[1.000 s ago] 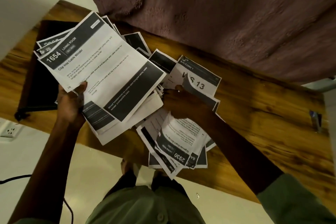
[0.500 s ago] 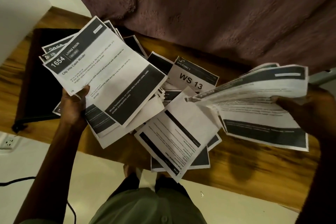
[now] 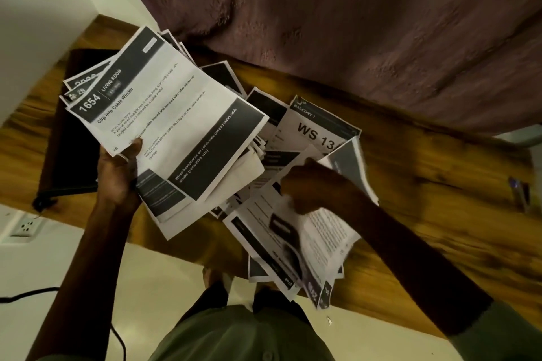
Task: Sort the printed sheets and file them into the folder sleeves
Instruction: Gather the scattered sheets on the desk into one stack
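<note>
Right hand is back down on the loose pile after swinging a wad right; grip blurred, cannot tell. Left hand clamps the sorted stack above tabletop. Sorting likely continues; nothing filed yet.

The "WS 13" sheet lies flat, face up, among loose black-banded printed sheets. Left of it, my left hand holds a fanned stack tilted up, its top page reading "1654 Living Room, Clip into Cable Winder". Just below it, my right hand grips a blurred bundle that droops toward me. Far left of it, the dark folder lies flat.
</note>
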Available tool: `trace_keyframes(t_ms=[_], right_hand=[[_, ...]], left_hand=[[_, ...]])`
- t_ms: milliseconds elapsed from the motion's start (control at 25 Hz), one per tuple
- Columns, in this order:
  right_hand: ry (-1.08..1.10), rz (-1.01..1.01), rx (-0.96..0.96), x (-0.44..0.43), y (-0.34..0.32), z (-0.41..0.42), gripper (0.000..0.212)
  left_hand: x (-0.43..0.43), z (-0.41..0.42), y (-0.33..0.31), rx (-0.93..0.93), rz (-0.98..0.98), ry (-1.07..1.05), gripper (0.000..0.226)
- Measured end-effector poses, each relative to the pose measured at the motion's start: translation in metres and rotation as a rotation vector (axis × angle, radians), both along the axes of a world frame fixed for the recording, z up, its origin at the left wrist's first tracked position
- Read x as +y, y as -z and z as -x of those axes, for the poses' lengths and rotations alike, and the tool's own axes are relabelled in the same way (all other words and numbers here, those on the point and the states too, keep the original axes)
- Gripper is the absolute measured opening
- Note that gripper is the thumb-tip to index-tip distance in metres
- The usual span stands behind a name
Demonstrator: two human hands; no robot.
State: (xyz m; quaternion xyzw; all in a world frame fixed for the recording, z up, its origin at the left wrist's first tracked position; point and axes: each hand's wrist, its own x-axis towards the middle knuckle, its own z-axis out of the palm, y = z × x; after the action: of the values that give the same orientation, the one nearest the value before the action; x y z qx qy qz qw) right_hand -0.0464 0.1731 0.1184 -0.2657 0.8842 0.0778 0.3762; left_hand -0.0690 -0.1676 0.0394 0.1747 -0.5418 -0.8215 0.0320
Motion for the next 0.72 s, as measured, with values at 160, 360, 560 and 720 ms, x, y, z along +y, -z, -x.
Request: trace_keyframes(t_ms=[160, 360, 560, 720], right_hand=[[-0.149, 0.08, 0.173, -0.015, 0.078, 0.003, 0.067], [-0.128, 0.153, 0.239, -0.014, 0.104, 0.01, 0.063], [-0.131, 0.175, 0.263, -0.011, 0.1, 0.015, 0.053], [-0.053, 0.191, 0.167, -0.016, 0.086, 0.022, 0.051]], left_hand=[[-0.005, -0.004, 0.001, -0.004, -0.065, -0.046, 0.058], [-0.012, -0.002, 0.002, -0.001, -0.112, -0.005, 0.068], [-0.006, -0.005, 0.003, -0.019, -0.111, -0.004, 0.055], [-0.011, -0.005, 0.006, -0.017, -0.102, 0.003, 0.054]])
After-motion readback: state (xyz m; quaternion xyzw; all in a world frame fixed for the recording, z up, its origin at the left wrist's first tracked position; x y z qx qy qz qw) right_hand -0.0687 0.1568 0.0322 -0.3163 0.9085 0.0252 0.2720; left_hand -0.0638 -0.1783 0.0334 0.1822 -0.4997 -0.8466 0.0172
